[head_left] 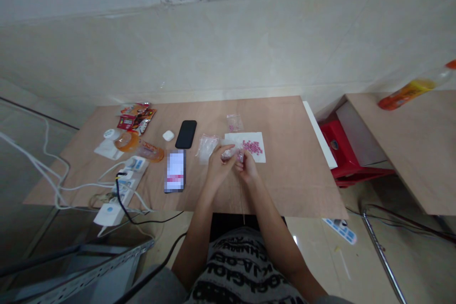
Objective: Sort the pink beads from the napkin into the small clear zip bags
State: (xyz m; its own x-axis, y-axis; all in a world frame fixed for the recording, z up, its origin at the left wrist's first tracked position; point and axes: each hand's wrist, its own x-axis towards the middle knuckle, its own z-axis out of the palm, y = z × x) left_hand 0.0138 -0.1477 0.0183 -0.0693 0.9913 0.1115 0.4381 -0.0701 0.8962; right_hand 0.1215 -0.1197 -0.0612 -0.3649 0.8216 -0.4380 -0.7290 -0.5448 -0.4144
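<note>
Over the white paper's left edge, a clear plastic bag with small pinkish beads point(230, 154) is gripped between both hands. My left hand point(216, 165) is closed on the bag's left side, and my right hand point(246, 166) pinches its right side. Just beyond the fingers, loose pink beads point(252, 147) lie spread on the white paper point(255, 136). A small clear bag point(234, 122) with a few pink beads inside rests above the paper. Left of my left hand lie more clear plastic bags point(206, 148). The fingertips partly hide the held bag.
On the wooden table point(292, 175) are a dark phone point(186, 134), a lit phone point(175, 171), a white case point(168, 135), a lying bottle point(147, 149), snack packets point(137, 118) and a cabled power strip point(123, 192). At right, a red stool point(338, 152) stands beside another table point(420, 152).
</note>
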